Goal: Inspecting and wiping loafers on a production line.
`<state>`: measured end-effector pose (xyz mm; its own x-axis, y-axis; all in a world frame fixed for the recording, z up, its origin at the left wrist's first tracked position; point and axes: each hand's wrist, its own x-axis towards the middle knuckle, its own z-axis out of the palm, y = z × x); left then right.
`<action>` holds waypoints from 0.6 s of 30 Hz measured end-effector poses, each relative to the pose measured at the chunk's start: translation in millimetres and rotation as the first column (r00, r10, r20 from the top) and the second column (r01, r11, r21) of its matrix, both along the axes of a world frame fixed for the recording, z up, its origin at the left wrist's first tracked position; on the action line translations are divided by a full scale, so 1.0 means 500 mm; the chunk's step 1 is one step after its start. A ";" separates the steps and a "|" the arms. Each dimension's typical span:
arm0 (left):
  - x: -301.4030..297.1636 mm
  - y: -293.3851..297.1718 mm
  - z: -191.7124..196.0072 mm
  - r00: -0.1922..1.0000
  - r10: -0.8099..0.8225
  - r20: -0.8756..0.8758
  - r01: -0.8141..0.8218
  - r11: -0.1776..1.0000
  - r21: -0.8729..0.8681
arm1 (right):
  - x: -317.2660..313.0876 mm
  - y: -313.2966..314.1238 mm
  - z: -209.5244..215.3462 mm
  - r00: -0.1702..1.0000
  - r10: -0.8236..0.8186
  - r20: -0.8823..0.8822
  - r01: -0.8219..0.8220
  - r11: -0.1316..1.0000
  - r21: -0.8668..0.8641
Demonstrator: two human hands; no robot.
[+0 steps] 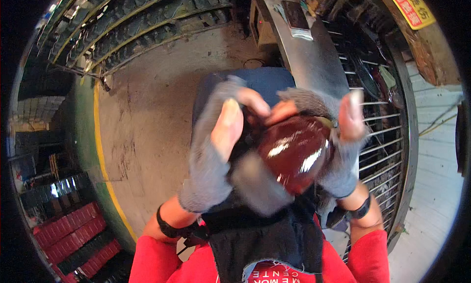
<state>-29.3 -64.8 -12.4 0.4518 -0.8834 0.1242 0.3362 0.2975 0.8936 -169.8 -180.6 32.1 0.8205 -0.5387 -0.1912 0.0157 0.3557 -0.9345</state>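
A glossy dark red, rounded piece (294, 148), which looks like a shoe's toe, is up in front of my chest. My right hand (343, 148) wraps its right side and far end, the thumb sticking up. At its left is my left hand (213, 136), thumb raised and fingers curled in toward the piece's dark far part, where motion smears the contact. Both hands wear grey fingerless gloves. A blurred grey block (260, 185) joins or overlaps the piece's near left side; I cannot tell which. Below hangs a black apron (265, 234).
Ahead is a dark blue surface (255, 77), with a long metal bench (314, 62) beyond to the right. A barred metal rack (378, 136) runs along my right. Shelves of dark shoes (157, 25) stand far left, red stacked items (73, 226) at lower left. A yellow floor line (101, 150) passes left.
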 end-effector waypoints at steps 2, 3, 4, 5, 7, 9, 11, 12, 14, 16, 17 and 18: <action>0.030 -0.025 -0.008 0.960 0.086 0.266 -0.131 0.979 0.158 | 0.018 -0.032 0.035 0.920 0.324 0.220 -0.066 0.682 -0.728; 0.040 -0.034 -0.020 0.996 -0.018 0.084 -0.003 0.970 0.244 | 0.030 -0.021 0.033 0.870 0.480 0.113 -0.133 0.449 -0.884; 0.049 -0.041 -0.041 0.970 -0.113 -0.217 0.181 0.929 0.322 | 0.044 -0.011 0.028 0.803 0.594 0.054 -0.100 0.224 -0.969; 0.055 -0.045 -0.064 0.838 -0.179 -0.516 0.371 0.880 0.297 | 0.055 0.022 0.017 0.778 0.614 -0.133 -0.194 0.032 -0.981; 0.035 -0.030 -0.116 0.770 -0.135 -0.624 0.328 0.922 0.205 | 0.064 0.096 -0.036 0.768 0.617 -0.174 -0.205 -0.021 -0.979; 0.027 -0.018 -0.164 0.781 -0.124 -0.612 0.300 0.934 0.195 | 0.062 0.135 -0.072 0.607 0.678 -0.414 -0.403 -0.186 -0.896; 0.025 0.012 -0.192 0.734 -0.158 -0.661 0.294 0.951 0.099 | 0.041 0.141 -0.086 0.686 0.718 -0.119 -0.223 0.052 -0.973; 0.028 0.026 -0.199 0.740 -0.083 -0.668 0.243 0.958 0.150 | 0.031 0.139 -0.088 0.696 0.713 0.085 -0.113 0.225 -0.968; 0.036 0.050 -0.205 0.733 0.026 -0.679 0.158 0.965 0.207 | -0.036 0.092 -0.068 0.918 0.361 0.163 0.016 0.377 -0.926; 0.039 0.061 -0.204 0.773 0.022 -0.634 0.156 0.962 0.223 | -0.082 0.047 -0.069 0.985 0.076 -0.152 -0.155 0.766 -0.624; 0.039 0.062 -0.202 0.779 -0.018 -0.627 0.201 0.954 0.223 | -0.095 0.033 -0.086 0.968 0.048 -0.246 -0.089 0.983 -0.161; 0.036 0.060 -0.200 0.761 -0.069 -0.645 0.240 0.954 0.181 | -0.105 0.027 -0.105 0.962 0.131 -0.240 -0.150 0.987 -0.061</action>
